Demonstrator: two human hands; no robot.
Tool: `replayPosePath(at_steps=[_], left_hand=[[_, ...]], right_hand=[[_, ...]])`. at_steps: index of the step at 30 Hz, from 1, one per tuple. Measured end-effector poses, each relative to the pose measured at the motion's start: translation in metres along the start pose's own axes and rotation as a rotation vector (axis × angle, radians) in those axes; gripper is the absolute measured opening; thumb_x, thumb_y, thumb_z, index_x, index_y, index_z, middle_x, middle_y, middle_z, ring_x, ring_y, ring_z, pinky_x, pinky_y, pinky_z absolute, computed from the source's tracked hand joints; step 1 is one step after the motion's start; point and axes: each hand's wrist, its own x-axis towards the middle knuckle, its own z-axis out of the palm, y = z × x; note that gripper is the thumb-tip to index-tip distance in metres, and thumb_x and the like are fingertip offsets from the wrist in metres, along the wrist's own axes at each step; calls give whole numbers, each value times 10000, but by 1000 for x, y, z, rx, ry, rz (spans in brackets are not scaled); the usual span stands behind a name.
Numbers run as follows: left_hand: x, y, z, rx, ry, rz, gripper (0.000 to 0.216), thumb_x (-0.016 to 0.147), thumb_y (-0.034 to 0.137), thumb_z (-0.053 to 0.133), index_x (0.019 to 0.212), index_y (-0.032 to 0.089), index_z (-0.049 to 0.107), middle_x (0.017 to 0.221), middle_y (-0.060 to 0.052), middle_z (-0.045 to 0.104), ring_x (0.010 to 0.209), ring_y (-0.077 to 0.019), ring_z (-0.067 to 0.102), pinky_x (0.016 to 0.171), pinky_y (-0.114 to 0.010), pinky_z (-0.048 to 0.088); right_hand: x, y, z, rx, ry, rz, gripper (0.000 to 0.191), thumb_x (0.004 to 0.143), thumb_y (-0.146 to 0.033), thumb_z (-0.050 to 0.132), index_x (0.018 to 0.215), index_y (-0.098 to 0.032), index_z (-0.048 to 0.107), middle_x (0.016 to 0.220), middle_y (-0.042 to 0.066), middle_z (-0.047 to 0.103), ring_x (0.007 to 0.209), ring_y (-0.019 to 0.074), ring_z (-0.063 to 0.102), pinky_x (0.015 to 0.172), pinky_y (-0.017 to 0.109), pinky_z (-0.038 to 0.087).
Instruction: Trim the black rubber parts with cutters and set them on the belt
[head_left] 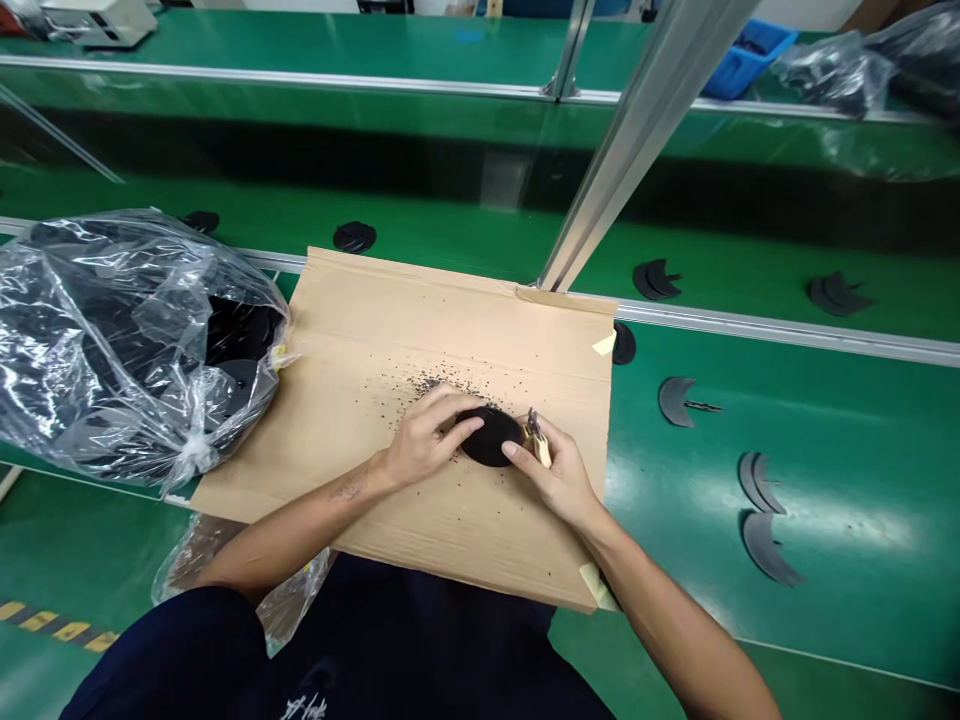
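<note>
A round, flat black plastic disc (489, 437) is held between my two hands above the cardboard sheet (360, 330). My left hand (429, 432) grips its left edge, with the thumb on top. On the other side my right hand (553, 465) pinches the right edge under its thumb. A pair of small nippers (537, 440), with dark jaws and pale yellowish handles, is also tucked in my right hand, its jaws pointing away from me. Tiny black plastic scraps (435, 383) are scattered over the cardboard, thickest just beyond my left hand.
A clear plastic bag (135, 340) of black discs lies at the left. Curved black pieces (766, 548) rest on the green table (862, 620) at the right, and others (656, 279) lie farther back. A metal post (637, 130) rises behind the cardboard. A blue bin (746, 62) stands on the upper shelf.
</note>
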Motion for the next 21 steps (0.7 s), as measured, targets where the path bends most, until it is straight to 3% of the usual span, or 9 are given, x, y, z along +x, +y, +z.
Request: replayPosePath(at_steps=[6,12,16,21], left_hand=[[-3,1,2,3,14,82,159,963,240,647,1105,202,707,927,-44,695,845,-150,653,735,-295,571],[-2,7,-2,-159,-68,62,318,936,352,693,1219,208,677,1004,-66,707,895,-162,674,771,-318,600],[2,11,-4,-276,-165,120,295,935,357,691,1190,211,715,1024,-88,760,938,-177,713,814,-332,617],[1,13,-4,-293,-142,131,245,928,267,702,1163,208,739,1001,-93,793,954,-201,739,841,-367,626]], right_hand=[[-3,-1,3,-117,53,-126,290,928,-487,644,847,-214,588,723,-15,551,660,147,490,632,283,445],[-7,5,6,-260,103,-508,47,943,-221,624,908,-235,595,745,2,610,654,156,559,622,306,470],[-8,14,6,-321,68,-716,107,935,-153,597,998,-236,622,790,40,667,684,182,615,632,343,512],[-6,18,5,-385,74,-794,179,929,-149,584,1070,-244,642,806,53,706,701,203,650,661,377,534]])
